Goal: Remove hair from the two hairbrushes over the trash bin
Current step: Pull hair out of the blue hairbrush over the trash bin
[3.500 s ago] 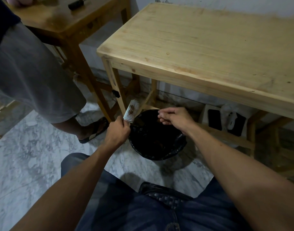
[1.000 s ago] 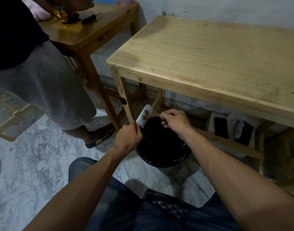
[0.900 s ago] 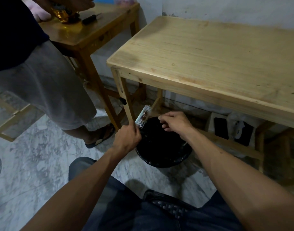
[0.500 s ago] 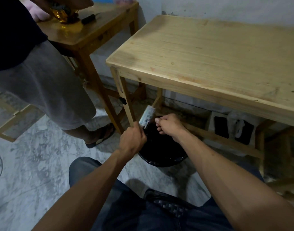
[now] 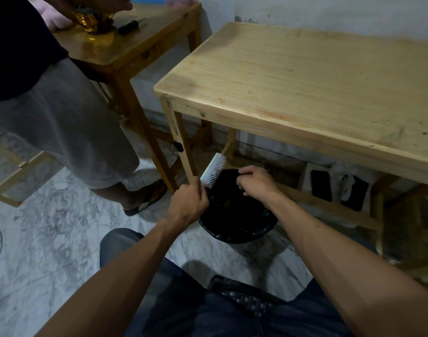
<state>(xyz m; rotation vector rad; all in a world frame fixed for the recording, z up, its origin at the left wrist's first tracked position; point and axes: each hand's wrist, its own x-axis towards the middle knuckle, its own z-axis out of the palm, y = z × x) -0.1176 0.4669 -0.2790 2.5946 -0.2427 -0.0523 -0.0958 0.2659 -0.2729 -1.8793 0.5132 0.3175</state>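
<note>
pale wood table [image 5: 305, 76] over bin [image 5: 235, 215], marble floor [image 5: 38, 239].

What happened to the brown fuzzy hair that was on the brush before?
The clump is gone from the hairbrush; its bristles now look clean. The right hand went to the bristles, then drew back, closed, over the trash bin. The left hand still grips the handle, and the bin stays put.

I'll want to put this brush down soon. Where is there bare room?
The light wooden table above the trash bin shows bare across its visible top. The darker side table is crowded at its far-left end by a golden object and a dark tool.
</note>
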